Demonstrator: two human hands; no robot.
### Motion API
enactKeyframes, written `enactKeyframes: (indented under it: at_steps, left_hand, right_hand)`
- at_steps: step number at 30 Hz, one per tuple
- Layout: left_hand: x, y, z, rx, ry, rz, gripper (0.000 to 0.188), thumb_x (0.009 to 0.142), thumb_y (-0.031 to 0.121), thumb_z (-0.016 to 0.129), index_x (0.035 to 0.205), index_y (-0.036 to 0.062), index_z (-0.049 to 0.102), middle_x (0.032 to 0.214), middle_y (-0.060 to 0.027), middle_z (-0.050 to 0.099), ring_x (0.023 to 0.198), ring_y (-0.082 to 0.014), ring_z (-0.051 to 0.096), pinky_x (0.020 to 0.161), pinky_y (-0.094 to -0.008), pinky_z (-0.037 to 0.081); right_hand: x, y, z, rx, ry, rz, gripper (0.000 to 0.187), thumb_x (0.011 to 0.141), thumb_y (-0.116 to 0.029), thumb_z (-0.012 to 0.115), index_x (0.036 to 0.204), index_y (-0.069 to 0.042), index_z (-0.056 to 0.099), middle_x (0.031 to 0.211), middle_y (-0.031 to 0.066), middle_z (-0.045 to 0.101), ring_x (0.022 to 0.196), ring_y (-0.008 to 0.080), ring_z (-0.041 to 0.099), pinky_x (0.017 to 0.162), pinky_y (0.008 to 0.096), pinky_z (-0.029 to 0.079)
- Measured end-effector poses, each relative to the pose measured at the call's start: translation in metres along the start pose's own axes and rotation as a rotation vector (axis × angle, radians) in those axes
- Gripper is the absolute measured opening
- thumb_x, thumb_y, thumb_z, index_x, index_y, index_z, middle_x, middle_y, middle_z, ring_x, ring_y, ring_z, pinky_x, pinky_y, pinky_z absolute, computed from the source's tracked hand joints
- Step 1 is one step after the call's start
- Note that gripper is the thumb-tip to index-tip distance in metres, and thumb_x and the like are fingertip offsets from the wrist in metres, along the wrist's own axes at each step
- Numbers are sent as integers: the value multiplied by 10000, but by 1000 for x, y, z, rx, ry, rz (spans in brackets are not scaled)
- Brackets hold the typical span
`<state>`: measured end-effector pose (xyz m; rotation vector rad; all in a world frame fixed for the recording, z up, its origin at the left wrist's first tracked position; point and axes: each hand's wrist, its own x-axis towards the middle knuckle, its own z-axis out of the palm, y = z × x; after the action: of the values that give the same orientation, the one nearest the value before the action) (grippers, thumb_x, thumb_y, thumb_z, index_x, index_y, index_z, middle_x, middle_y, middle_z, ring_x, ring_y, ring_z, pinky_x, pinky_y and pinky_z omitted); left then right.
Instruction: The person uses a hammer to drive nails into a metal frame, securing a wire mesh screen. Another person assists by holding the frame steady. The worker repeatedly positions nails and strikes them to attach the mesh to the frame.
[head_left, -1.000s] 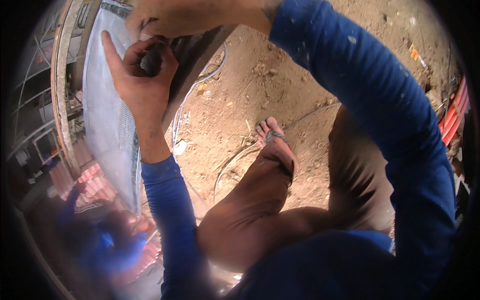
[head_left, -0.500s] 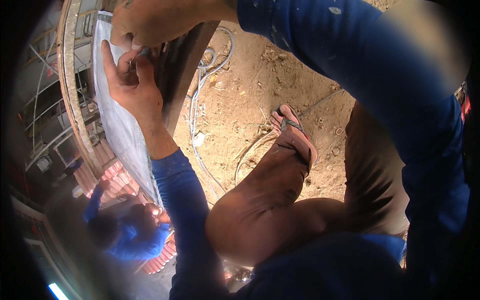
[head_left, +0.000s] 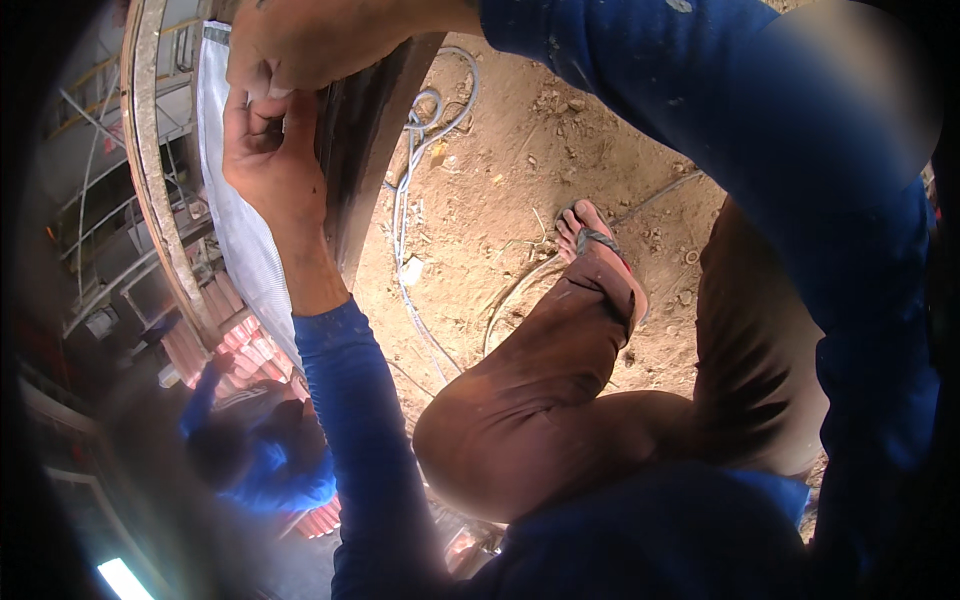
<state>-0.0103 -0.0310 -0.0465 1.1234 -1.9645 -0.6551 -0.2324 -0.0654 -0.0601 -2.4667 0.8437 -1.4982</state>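
At the upper left my two hands meet fingertip to fingertip beside a dark beam (head_left: 375,130). My left hand (head_left: 275,165) has its fingers curled and pressed together, pointing up. From above, my right hand (head_left: 300,45) closes down over the left fingertips, its fingers bent inward. Whatever they pinch between them is hidden. A whitish woven sheet (head_left: 235,200) hangs along the beam, just left of my left hand and wrist.
Brown dirt ground holds a looped pale-blue rope (head_left: 403,205) and a thin cable (head_left: 515,290). My sandalled foot (head_left: 595,240) rests there. A wooden post (head_left: 150,150) curves by at left. Lower left, a person in blue (head_left: 270,470) is near stacked reddish pieces (head_left: 245,350).
My left hand's fingers have drawn up and in under the right hand. A small grey thing at the left fingertips is now out of sight. The whole view has shifted slightly.
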Motion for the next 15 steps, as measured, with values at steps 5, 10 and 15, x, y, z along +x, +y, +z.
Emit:
enactKeyframes:
  at_steps: [5, 10, 15]
  left_hand:
    - [-1, -9, -8, 41, 5, -2, 468, 1000, -92, 783, 1452, -72, 665, 1039, -66, 815, 946, -94, 741, 870, -238, 579]
    - [-1, 4, 8, 65, 12, -6, 461, 1034, -100, 739, 1481, -67, 629, 1024, -26, 751, 968, -89, 694, 977, -273, 579]
    - [-8, 10, 7, 22, 28, -11, 732, 971, -123, 791, 1629, -119, 471, 1021, -28, 793, 1002, -86, 729, 978, -265, 550]
  right_hand:
    - [2, 11, -3, 82, -114, -61, 131, 871, -180, 767, 852, -73, 842, 865, 214, 791, 846, 395, 786, 772, 471, 608]
    - [-6, 13, -9, 95, -87, -3, 145, 876, -176, 753, 879, -67, 848, 880, 219, 794, 857, 403, 782, 774, 475, 605]
    - [-15, -6, -36, 355, -232, 199, 196, 898, -135, 706, 964, -22, 852, 919, 236, 797, 865, 404, 775, 807, 476, 603]
